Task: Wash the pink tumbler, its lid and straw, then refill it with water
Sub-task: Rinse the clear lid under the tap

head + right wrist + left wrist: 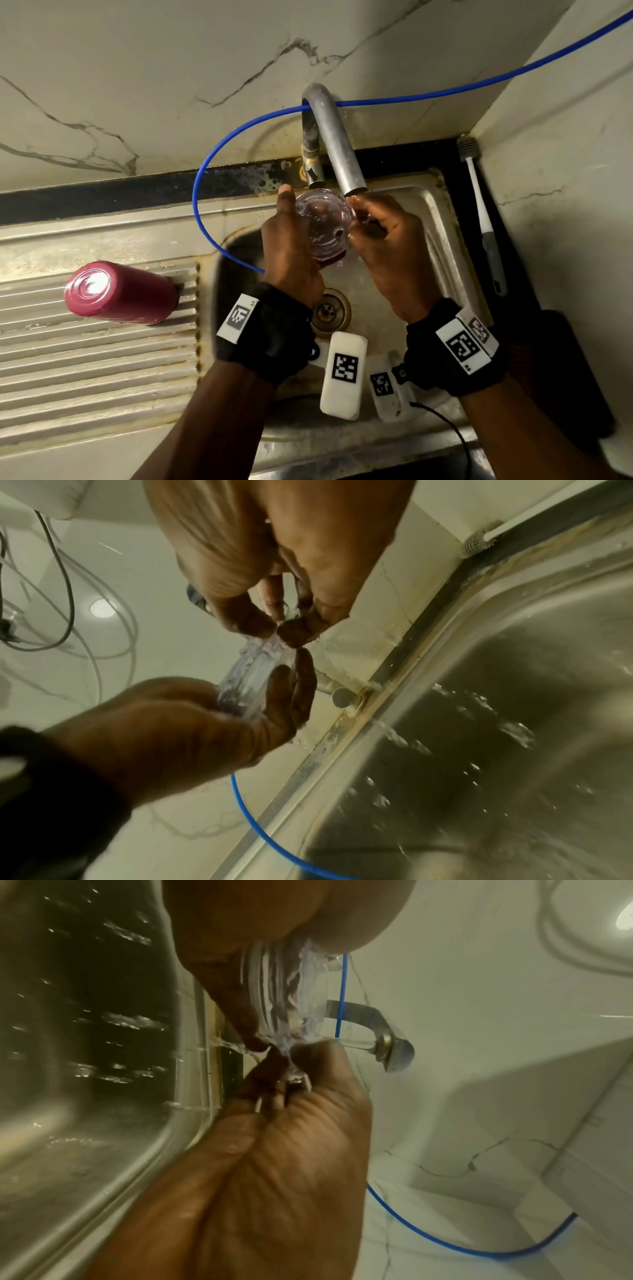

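Both hands hold the clear lid (323, 226) under the grey tap spout (344, 150), over the steel sink (442, 219). My left hand (291, 246) cups the lid from the left, thumb up along its far rim. My right hand (371, 224) pinches the lid's right edge with thumb and fingertips (294, 635). Water runs over the lid (251, 681) and splashes into the basin. In the left wrist view the lid (291, 988) stands edge-on between the two hands. The pink tumbler (120, 293) stands upside down on the drainboard at left. No straw shows.
A blue hose (202, 192) loops from the wall behind the tap down into the sink. A bottle brush (481, 212) lies along the sink's right rim. The ribbed drainboard (102, 370) stretches left. The drain (330, 311) sits below my wrists. A dark object (568, 377) lies at right.
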The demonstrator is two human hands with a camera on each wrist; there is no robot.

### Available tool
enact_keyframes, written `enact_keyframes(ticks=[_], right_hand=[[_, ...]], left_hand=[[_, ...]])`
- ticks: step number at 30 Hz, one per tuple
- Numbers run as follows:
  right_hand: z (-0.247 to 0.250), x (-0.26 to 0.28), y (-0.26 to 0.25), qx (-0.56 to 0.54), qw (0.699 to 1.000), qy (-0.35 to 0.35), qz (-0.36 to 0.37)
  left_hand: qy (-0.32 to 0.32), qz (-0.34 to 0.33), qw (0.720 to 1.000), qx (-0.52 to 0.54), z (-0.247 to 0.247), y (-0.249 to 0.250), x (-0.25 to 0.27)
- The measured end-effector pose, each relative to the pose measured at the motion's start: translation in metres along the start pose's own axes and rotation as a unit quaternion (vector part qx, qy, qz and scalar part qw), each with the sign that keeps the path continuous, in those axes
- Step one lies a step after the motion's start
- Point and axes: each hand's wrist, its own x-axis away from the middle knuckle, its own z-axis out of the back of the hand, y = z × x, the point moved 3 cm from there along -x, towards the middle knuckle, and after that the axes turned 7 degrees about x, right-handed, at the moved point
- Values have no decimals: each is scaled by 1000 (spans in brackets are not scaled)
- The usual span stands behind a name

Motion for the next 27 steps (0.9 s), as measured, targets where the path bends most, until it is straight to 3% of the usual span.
enact_keyframes(ticks=[4, 11, 17, 23, 27], right_hand=[[-3, -1, -1, -20, 1000, -17, -8], [0, -15, 1, 37, 997, 70, -3], [-14, 11, 1, 36, 999, 2, -14], [8, -7, 9, -2, 995, 88, -45], [11, -11, 9, -7, 997, 68, -35]], left_hand=[[1, -3, 999, 34, -2, -3, 5], [27, 4, 997, 75, -8, -8, 9], [38, 9, 993, 115, -8, -5, 0], [-15, 77, 997, -14, 8, -2, 3], [-90, 123, 987, -46, 6, 8, 4]])
